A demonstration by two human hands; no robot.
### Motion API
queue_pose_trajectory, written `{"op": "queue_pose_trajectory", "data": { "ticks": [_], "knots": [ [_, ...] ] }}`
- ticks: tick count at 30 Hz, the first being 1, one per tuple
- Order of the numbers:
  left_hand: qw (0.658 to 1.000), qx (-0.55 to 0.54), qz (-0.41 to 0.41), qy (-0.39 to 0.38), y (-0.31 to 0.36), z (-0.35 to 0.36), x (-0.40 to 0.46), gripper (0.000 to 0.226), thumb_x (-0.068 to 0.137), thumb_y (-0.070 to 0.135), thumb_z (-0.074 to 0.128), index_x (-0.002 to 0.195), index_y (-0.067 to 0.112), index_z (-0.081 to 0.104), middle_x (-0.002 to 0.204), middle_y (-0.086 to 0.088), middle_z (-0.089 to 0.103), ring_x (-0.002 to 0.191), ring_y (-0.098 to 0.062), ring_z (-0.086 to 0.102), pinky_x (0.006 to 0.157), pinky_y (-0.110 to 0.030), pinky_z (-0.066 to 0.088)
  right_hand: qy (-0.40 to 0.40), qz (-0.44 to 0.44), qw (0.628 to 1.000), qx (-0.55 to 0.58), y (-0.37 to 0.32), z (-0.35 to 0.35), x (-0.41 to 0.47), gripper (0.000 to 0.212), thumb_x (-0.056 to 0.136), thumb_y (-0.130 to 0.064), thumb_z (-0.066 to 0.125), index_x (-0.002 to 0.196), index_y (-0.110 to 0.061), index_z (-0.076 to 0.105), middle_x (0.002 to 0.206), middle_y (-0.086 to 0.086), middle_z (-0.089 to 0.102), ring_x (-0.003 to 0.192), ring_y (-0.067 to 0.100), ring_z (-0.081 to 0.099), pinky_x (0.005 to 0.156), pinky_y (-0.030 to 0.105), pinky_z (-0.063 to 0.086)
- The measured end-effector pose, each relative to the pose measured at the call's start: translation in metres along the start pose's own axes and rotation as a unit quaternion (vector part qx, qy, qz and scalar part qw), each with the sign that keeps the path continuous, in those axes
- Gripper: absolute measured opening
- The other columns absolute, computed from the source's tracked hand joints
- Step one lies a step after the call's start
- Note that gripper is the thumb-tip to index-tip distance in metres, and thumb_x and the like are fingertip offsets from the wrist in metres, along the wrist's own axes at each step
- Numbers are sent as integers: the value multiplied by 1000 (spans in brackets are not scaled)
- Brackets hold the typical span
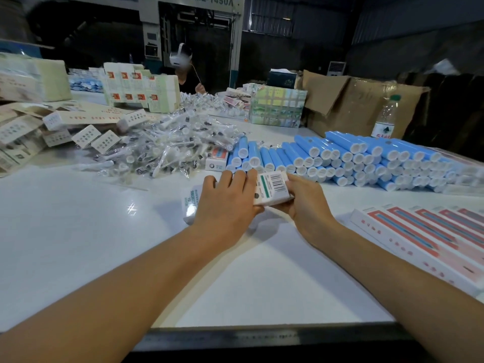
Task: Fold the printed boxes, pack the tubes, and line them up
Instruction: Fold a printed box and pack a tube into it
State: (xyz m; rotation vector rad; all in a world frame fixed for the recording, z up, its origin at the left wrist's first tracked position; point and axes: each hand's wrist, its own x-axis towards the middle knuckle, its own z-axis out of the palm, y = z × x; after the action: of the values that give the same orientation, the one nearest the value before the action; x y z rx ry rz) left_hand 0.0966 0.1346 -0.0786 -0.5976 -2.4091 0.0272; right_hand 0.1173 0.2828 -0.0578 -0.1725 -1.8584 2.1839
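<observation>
From the head camera, both bare hands meet over the white glossy worktable [78, 244], just on the near side of a long stack of blue plastic tubes with white round caps [348, 158]. The left hand [225, 203] lies palm down with its fingers curled over the near-left part of a white printed cardboard box with a barcode label and green stripe [272, 188], the thumb seeming to pinch the lower edge; the right hand [306, 203] wraps the box's right end from beside and below, its fingers mostly hidden under the carton. So each hand has hold of the same box, neither slack. The box is raised a little off the table and tilted, its long axis running roughly left to right between the two palms, its barcode face turned up toward the camera. Whether a tube is already inside cannot be told. The tubes lie directly beyond the box, caps facing the person, long axes pointing away, so a tube would come out toward the hands; the right hand looks the nearer to the bulk of the stack. To the right, flush on the table, a row of finished white boxes with red-and-blue printing [424, 237] lies side by side, the likely place for this one. A heap of clear-wrapped white items [167, 145] sits to the far left.
</observation>
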Motion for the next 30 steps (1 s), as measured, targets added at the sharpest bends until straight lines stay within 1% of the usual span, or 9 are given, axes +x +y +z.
{"op": "queue_pose_trajectory", "data": {
  "ticks": [5,9,12,14,18,21,23,26,30],
  "knots": [
    [1000,23,12,-6,0,-1,0,70,94,59,28,145,14,12,135,-4,38,116,-23,37,89,-38,30,14,-14,1000,-1,2,4,-4,33,93,-2,37,88,-19,64,84,3,70,73,10,71,66,30,59],
    [1000,21,2,0,-1,-2,0,73,93,59,33,147,13,16,133,-4,42,116,-23,40,88,-38,31,-4,-37,999,4,0,4,-6,37,95,3,34,110,-24,56,88,-5,68,69,2,69,58,18,54],
    [1000,22,-4,2,-3,-3,0,74,93,60,34,148,13,16,133,-3,42,117,-23,40,89,-38,32,-32,-28,999,33,-4,2,-8,42,96,6,33,83,-19,64,71,-7,73,68,5,70,57,20,55],
    [999,32,4,-2,-2,-2,0,74,93,59,32,148,12,13,133,-4,41,116,-23,40,88,-37,31,-30,-33,999,20,-4,3,-10,45,97,5,32,81,-23,64,71,-6,72,68,5,70,58,19,55],
    [999,46,7,6,1,-4,0,73,95,58,30,148,10,14,133,-5,42,116,-24,41,89,-38,33,3,-50,998,-24,2,7,-10,36,100,-6,34,123,-20,56,102,0,65,82,7,65,66,17,55],
    [999,41,8,11,0,-5,0,72,95,57,29,148,11,14,135,-5,42,117,-24,41,89,-37,33,-13,-58,997,-57,3,5,-10,38,100,-14,39,136,-17,49,113,2,61,91,9,63,76,21,55],
    [999,39,0,4,-2,-5,0,73,95,59,28,148,13,11,135,-3,39,118,-23,39,88,-36,31,-30,-72,992,-97,0,2,-10,38,97,-10,42,130,-21,57,111,-2,64,96,10,62,84,26,54],
    [999,28,-21,-7,-4,-5,1,74,94,60,30,148,14,9,136,-2,37,121,-22,37,88,-35,30,12,-114,979,-171,-4,-1,-9,30,89,-8,56,80,-32,71,86,-13,72,81,5,64,75,26,54],
    [999,32,-19,-18,-1,-5,3,75,94,60,31,147,12,10,136,-3,38,121,-23,37,88,-36,31,78,-147,962,-217,1,-1,-7,18,87,-10,64,72,-20,61,79,-7,66,73,5,61,54,13,46]
  ]
}}
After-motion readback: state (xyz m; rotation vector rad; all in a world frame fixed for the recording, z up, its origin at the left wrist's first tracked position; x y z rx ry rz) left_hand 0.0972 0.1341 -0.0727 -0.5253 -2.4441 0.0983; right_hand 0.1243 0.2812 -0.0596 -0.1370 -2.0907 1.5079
